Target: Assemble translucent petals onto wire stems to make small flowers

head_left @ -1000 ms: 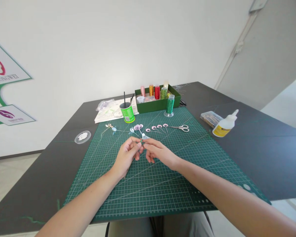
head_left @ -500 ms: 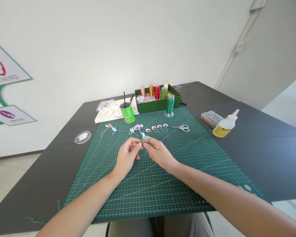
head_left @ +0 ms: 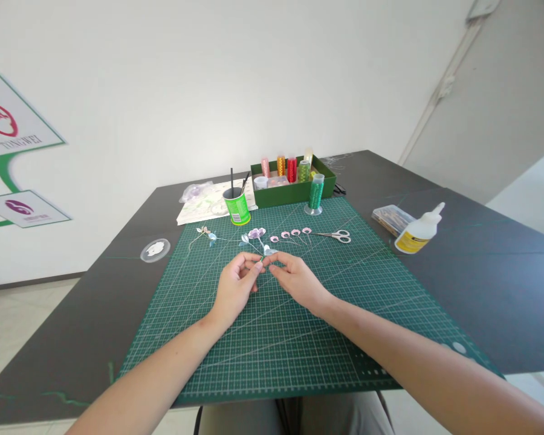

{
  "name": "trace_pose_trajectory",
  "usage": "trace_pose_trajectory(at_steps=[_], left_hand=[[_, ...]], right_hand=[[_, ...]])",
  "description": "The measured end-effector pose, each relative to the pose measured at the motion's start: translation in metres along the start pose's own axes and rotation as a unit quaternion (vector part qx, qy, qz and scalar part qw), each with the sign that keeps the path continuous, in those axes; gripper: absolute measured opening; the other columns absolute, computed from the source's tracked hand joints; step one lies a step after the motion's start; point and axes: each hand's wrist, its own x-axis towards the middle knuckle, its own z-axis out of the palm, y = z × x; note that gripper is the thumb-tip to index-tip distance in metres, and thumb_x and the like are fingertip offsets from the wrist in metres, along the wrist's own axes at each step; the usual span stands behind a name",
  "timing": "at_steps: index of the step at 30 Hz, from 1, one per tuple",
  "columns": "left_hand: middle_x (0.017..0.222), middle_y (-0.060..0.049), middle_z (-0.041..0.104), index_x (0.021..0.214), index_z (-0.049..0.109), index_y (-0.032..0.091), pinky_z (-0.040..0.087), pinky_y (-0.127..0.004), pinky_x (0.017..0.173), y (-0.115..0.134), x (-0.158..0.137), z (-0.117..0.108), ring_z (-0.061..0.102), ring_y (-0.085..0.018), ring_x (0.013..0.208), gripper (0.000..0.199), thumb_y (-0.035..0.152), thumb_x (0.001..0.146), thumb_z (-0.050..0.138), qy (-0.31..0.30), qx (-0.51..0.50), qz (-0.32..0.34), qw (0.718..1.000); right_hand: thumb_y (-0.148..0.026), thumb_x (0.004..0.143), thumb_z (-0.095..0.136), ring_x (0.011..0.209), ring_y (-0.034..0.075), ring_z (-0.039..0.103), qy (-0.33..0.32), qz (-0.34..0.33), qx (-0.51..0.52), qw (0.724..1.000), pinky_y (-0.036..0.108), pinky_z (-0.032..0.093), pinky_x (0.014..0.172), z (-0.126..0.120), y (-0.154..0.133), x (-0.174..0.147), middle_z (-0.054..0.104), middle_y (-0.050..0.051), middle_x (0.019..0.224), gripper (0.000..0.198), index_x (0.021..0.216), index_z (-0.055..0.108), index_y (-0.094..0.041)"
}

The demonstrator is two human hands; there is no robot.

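My left hand (head_left: 238, 283) pinches a flower stem between thumb and forefinger; a bit of green shows at the fingertips. Just beyond them spread the blossoms of that spray: a purple flower (head_left: 256, 233), a pale blue and white flower (head_left: 268, 249) and a blue one (head_left: 245, 240) on thin stems. My right hand (head_left: 299, 283) meets the left at the stem, fingers curled and forefinger against it; whatever is between its fingers is too small to make out. Several loose pink petals on wires (head_left: 295, 233) lie behind the right hand, beside silver scissors (head_left: 340, 235).
A green cutting mat (head_left: 263, 350) covers the table's middle. Behind stand a green cup (head_left: 238, 208), a teal thread spool (head_left: 316, 192) and a green box (head_left: 294, 194) of spools. To the right are a glue bottle (head_left: 419, 231) and a clear case (head_left: 392, 219); left, a small dish (head_left: 155, 250).
The right thumb has come slightly away from the stem, with a small gap opening at its forefinger. The left hand keeps its pinch. The whole view has shifted slightly.
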Motion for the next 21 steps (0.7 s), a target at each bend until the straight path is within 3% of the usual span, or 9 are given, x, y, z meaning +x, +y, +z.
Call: trace_pose_trajectory(at_steps=[12,21], left_hand=[[0.074,-0.001,0.069,0.092,0.066,0.018,0.034,-0.021,0.041,-0.0024,0.0013,-0.0001,0.046,-0.009,0.042,0.021,0.038,0.084,0.065,0.013,0.048,0.009,0.999],[0.074,-0.002,0.070,0.090,0.067,0.018,0.036,-0.022,0.047,-0.0034,0.0011,-0.0008,0.053,-0.012,0.051,0.017,0.033,0.081,0.067,0.010,-0.001,0.004,1.000]], right_hand=[[-0.021,0.083,0.055,0.038,0.007,0.022,-0.007,-0.014,-0.012,1.000,0.021,0.015,0.037,-0.0033,-0.0013,0.0031,0.034,-0.009,0.047,0.014,0.090,0.067,-0.020],[-0.018,0.084,0.050,0.038,0.009,0.023,-0.005,-0.005,-0.047,0.999,0.023,0.016,0.038,-0.0029,-0.0043,0.0008,0.037,-0.008,0.048,0.021,0.093,0.069,-0.020]])
